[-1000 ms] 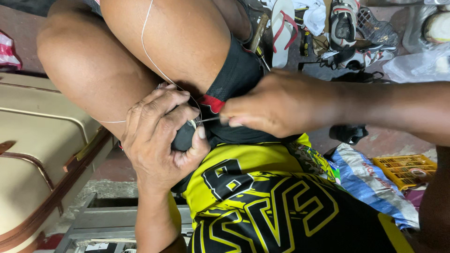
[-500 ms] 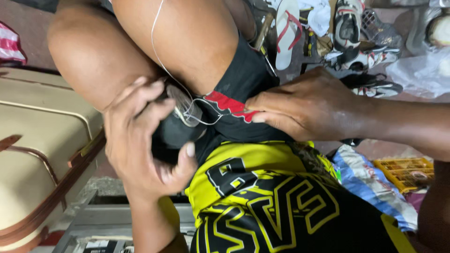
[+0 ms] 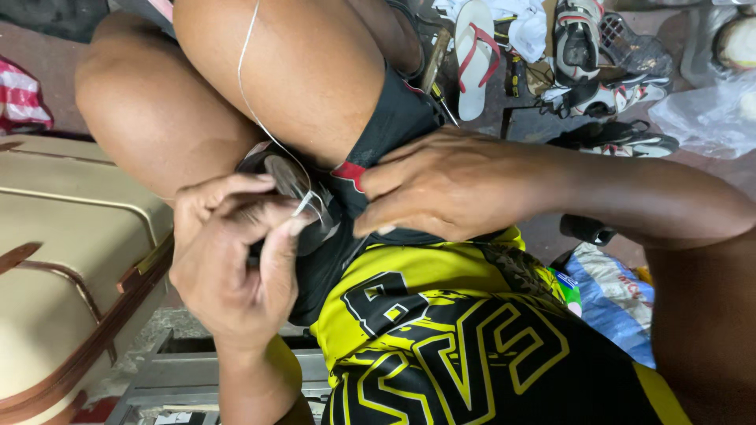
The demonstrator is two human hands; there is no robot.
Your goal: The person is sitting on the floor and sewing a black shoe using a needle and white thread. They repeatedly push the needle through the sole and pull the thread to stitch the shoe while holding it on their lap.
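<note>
A dark rounded shoe part (image 3: 287,177) sits at twelve o'clock of the left hand (image 3: 232,264), whose fingers curl closed around it. The right hand (image 3: 449,185), at three o'clock, pinches together on black fabric (image 3: 394,118). A white thread (image 3: 250,94) runs toward twelve o'clock.

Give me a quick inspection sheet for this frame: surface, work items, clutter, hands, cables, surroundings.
Surface: work is held in the lap, between bare knees; floor beyond.
Job's things: dark shoe, white thread running up over the thigh.
Clutter: flip-flop, sandals, plastic bag.
Hands: left hand grips the dark shoe; right hand pinches beside it.
Cables: nothing seen.
Surroundings: beige suitcase at left.
</note>
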